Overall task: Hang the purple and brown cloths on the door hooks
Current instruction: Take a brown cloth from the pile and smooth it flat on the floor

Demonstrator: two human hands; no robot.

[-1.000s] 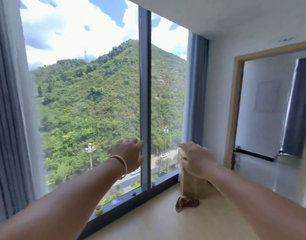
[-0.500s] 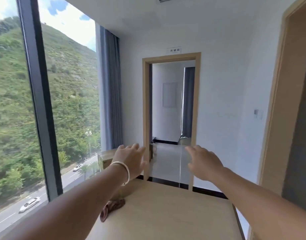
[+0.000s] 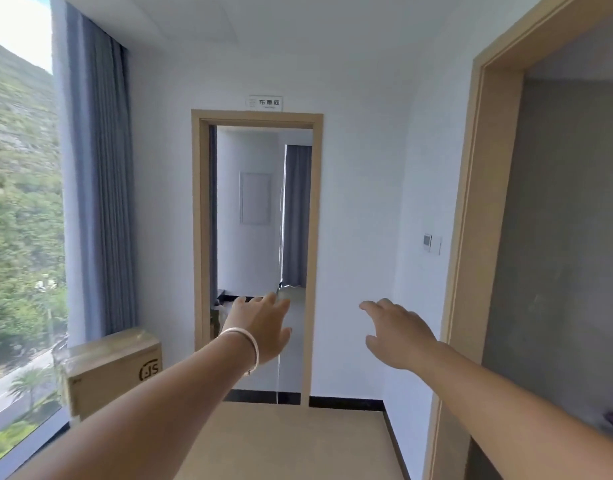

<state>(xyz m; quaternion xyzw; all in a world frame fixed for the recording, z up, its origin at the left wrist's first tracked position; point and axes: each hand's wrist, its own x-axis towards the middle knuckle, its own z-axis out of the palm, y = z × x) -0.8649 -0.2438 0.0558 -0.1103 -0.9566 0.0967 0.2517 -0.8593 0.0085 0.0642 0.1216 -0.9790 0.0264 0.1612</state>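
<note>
One tall window (image 3: 17, 202) with one pleated grey curtain (image 3: 97, 188); two wood-framed doorways (image 3: 256, 119); one taped cardboard box (image 3: 111, 368) on the floor. Two bare hands, left hand (image 3: 260, 327) with a metal bangle (image 3: 244, 344) and right hand (image 3: 395, 334), fingers spread wide, holding nothing. No cloth can be made out

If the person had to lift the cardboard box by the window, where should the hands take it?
Probably by its two short ends, coming from above: the box stands long and low against the glass, its top and printed front face exposed. Both hands are empty now, left hand and right hand held open in the air.
</note>
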